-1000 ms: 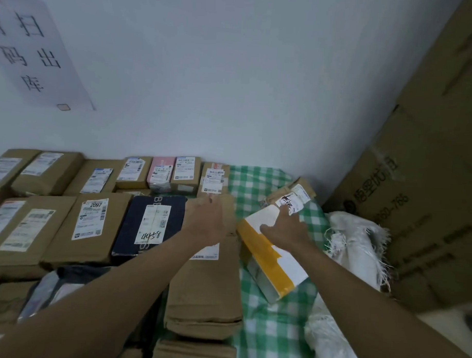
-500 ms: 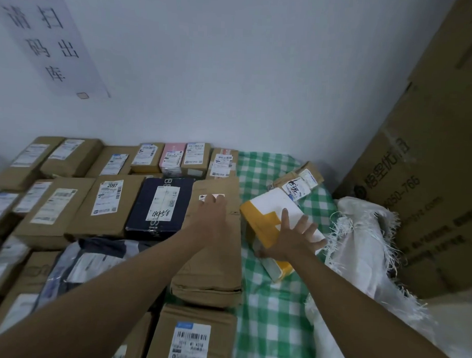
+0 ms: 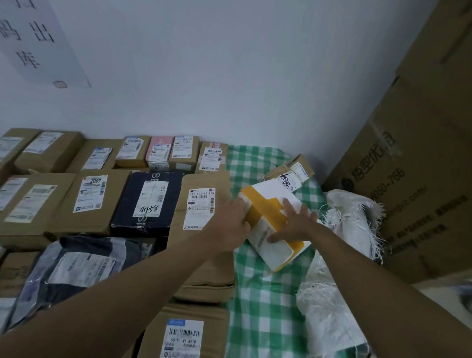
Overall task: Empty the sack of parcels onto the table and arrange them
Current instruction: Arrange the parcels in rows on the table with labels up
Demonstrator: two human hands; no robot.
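Two hands meet on one white rectangular parcel banded with yellow tape [image 3: 270, 223], seen from the head camera. The left hand [image 3: 234, 223] grips the parcel's near-left edge, fingers curled round it. The right hand [image 3: 294, 225] lies on top with fingers spread nearly straight and thumb against the side, pressing rather than clenching. The parcel sits tilted, its near end on the green-and-white checked cloth of the counter [image 3: 265, 313].

Just left of this grip lies a long brown paper-wrapped parcel with a white label [image 3: 202, 204], under the left forearm. Further left are a dark navy box marked 4458 [image 3: 148, 202] and a brown carton labelled 2097 [image 3: 92, 200], with more brown cartons in rows beyond, reaching the wall.

Just behind the grip, a small brown parcel with a scribbled white label [image 3: 291, 171] touches the held parcel's far end. To the right of the grip the frayed white woven sack [image 3: 346, 217] lies crumpled along the counter edge, against large leaning cardboard sheets [image 3: 417, 158].
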